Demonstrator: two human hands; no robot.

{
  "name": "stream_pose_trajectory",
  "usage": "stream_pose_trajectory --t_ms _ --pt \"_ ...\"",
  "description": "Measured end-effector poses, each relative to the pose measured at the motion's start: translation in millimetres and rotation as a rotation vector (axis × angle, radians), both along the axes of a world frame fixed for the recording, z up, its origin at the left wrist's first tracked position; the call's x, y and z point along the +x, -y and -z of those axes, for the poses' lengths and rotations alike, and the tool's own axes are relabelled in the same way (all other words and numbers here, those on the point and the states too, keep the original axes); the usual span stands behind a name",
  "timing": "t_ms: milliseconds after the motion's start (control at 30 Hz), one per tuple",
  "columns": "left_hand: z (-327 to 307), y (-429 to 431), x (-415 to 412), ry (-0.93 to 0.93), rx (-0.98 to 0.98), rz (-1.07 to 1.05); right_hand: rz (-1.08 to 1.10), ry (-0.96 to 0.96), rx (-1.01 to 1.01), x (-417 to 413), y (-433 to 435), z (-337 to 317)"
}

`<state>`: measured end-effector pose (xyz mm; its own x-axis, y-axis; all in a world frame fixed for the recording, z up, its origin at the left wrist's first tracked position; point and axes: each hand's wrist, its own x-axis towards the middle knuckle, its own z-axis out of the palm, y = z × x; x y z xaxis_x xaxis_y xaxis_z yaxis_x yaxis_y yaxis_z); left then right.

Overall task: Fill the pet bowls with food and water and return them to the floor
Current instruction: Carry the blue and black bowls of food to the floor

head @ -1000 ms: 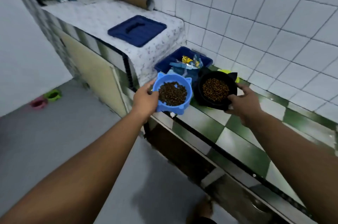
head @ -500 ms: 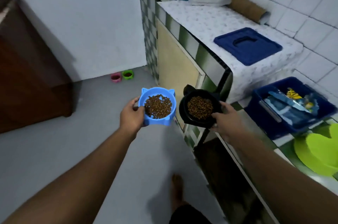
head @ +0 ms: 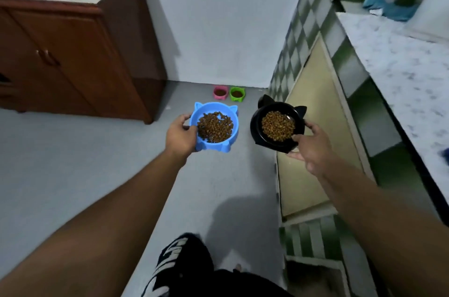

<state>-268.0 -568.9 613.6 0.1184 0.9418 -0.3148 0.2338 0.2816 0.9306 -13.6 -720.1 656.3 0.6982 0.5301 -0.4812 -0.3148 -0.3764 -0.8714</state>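
My left hand (head: 181, 135) grips the left rim of a blue cat-eared bowl (head: 233, 135) filled with brown kibble. My right hand (head: 309, 148) holds a black cat-eared bowl (head: 255, 124), also filled with kibble, by its right rim. Both bowls are held in the air above the grey floor (head: 73, 163). Far ahead, a pink bowl (head: 220, 92) and a green bowl (head: 237, 94) stand side by side on the floor against the white wall, each with dark contents.
A brown wooden cabinet (head: 80, 58) stands on the left. The green-and-white tiled counter (head: 364, 83) with a yellowish door runs along the right. My leg in dark shorts (head: 184, 265) shows at the bottom.
I have turned away from the counter toward the floor corner. Both bowls stay in my hands and the pink and green bowls now lie straight ahead, closer.
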Motion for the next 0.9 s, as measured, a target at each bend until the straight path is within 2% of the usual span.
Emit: stream_pose_trajectory --t_ms 233,467,567,733,900 --pt "59 -153 30 -0.028 -0.050 -0.106 -0.032 -0.005 -0.049 38 -155 48" --pt "165 -328 74 -0.076 -0.173 -0.069 0.039 0.035 -0.186 97 -320 147" --pt "214 -392 100 -0.098 -0.215 -0.107 0.053 0.023 -0.219 124 -382 205" --pt "304 -468 159 -0.096 -0.296 -0.126 0.093 0.122 -0.319 166 -468 319" --pt "431 -532 211 -0.229 -0.257 -0.098 0.047 0.089 -0.331 211 -544 457"
